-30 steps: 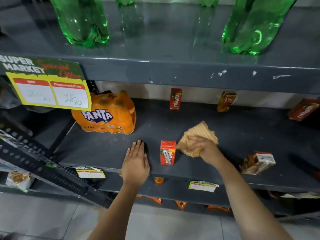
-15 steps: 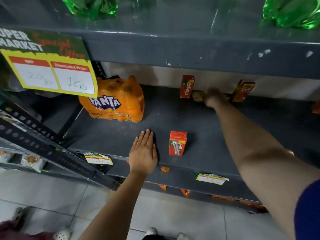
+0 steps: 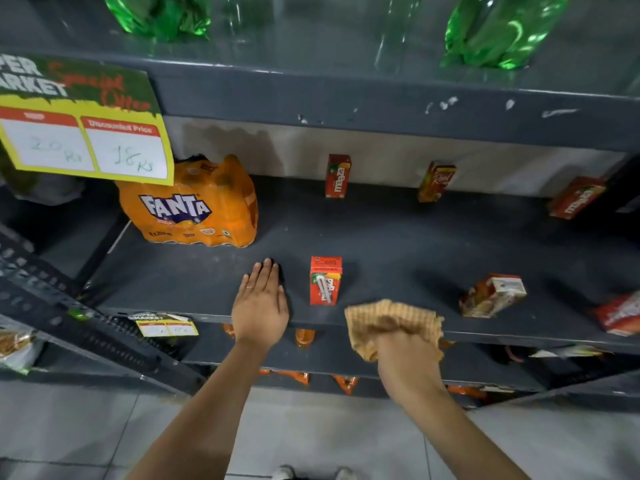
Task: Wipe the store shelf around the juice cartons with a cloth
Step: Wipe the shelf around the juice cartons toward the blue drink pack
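Note:
The dark grey shelf (image 3: 398, 244) carries scattered juice cartons. A red carton (image 3: 325, 280) stands upright near the front edge, and two more, a red one (image 3: 337, 176) and an orange-yellow one (image 3: 436, 181), stand at the back wall. Another carton (image 3: 493, 296) lies tipped over at the right front. My right hand (image 3: 408, 358) is closed on a tan checked cloth (image 3: 391, 320) at the shelf's front edge, right of the front carton. Just left of that carton, my left hand (image 3: 261, 304) rests flat on the shelf, fingers together.
An orange Fanta multipack (image 3: 194, 206) sits at the shelf's left. More cartons (image 3: 576, 197) lie at the far right. A yellow price sign (image 3: 83, 143) hangs from the upper shelf, which bears green bottles (image 3: 498, 29). A slanted metal rail (image 3: 69, 306) juts out at left.
My right hand has pulled the cloth back from the rear wall, between the two back cartons, to the shelf's front edge. The left hand has stayed flat in place.

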`<state>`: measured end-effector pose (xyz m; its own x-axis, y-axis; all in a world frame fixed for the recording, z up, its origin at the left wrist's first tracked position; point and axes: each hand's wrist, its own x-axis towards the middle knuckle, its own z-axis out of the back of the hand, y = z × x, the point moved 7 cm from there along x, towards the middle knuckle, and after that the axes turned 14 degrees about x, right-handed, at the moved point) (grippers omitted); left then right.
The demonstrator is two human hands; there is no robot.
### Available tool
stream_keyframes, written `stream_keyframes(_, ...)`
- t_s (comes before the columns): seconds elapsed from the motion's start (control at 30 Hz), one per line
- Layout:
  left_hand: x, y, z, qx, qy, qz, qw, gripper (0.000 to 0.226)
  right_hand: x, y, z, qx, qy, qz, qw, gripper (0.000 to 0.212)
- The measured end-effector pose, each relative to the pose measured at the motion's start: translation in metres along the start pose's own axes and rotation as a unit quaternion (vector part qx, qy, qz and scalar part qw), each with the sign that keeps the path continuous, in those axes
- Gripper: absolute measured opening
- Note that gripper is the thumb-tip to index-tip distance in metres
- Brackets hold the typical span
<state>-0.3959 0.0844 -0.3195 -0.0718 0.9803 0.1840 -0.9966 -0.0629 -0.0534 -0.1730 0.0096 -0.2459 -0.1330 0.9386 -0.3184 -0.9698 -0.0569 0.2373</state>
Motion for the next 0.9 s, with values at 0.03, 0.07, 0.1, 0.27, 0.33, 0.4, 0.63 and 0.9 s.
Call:
stream_keyframes(0.03, 0.000, 0.000, 0.000, 0.000, 0.001, -0.001, 1.000, 0.066, -0.007, -0.001, 0.008, 0.010, -0.001, 0.011, 1.000, 0.033)
stream_keyframes(0.07, 0.001, 0.002, 0.000, 0.001, 0.002, 0.002, 1.000, 0.064, -0.004, -0.006, 0.016, 0.026, 0.000, 0.010, 1.000, 0.036)
stream_keyframes(0.1, 0.001, 0.002, -0.001, 0.001, 0.005, 0.003, 1.000, 0.062, 0.002, -0.014, 0.027, 0.049, -0.004, -0.004, 0.999, 0.038)
stream_keyframes(0.27, 0.000, 0.001, -0.002, -0.002, 0.008, 0.001, 1.000, 0.052, 0.071, -0.044, 0.103, 0.092, -0.196, -0.063, 0.974, 0.034)
stream_keyframes(0.33, -0.001, 0.001, 0.000, -0.006, 0.007, 0.001, 1.000, 0.051, 0.100, -0.040, 0.102, 0.086, -0.198, -0.060, 0.975, 0.037)
stream_keyframes(0.4, -0.001, 0.001, 0.000, -0.002, 0.011, -0.002, 1.000, 0.049, 0.117, -0.032, 0.083, 0.075, -0.151, -0.057, 0.984, 0.041)
stream_keyframes(0.63, 0.000, 0.001, 0.000, -0.005, 0.008, 0.001, 1.000, 0.050, 0.066, -0.006, 0.012, -0.054, -0.088, -0.021, 0.994, 0.037)
stream_keyframes(0.9, -0.001, 0.000, 0.001, -0.018, -0.002, -0.006, 1.000, 0.049, 0.003, -0.029, 0.045, 0.172, -0.122, -0.060, 0.976, 0.047)
